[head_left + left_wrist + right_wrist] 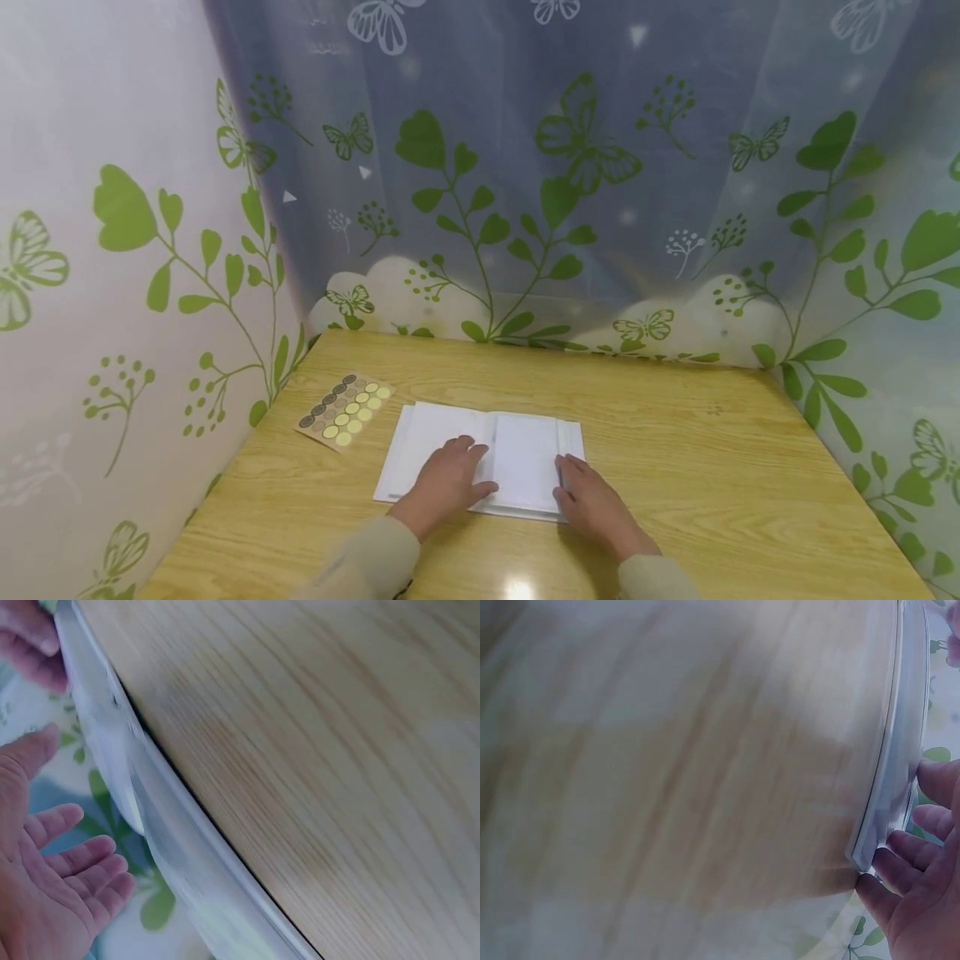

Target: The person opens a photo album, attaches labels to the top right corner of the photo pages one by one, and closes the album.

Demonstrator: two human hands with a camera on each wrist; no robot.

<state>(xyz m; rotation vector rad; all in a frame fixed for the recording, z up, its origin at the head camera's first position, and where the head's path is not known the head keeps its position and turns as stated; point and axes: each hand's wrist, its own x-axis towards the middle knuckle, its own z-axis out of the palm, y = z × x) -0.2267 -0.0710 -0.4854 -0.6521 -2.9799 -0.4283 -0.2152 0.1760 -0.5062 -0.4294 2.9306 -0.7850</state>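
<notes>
An open book (525, 467) with blank white pages lies on the wooden table in the head view. My left hand (446, 479) is over its left page near the middle fold, fingers loosely bent. In the left wrist view the left hand (56, 892) has its fingers spread, apart from the book's pages (187, 832). At the book's right edge is my right hand (596, 504). The right wrist view shows that hand (922, 877) with fingertips touching the book's edge (889, 772) near a corner. Neither hand appears to grip anything.
A brown sheet of round stickers (347, 412), dark and yellow, lies left of the book on the wooden table (712, 467). Curtains (480, 167) printed with leaves and butterflies stand behind the table and along both sides.
</notes>
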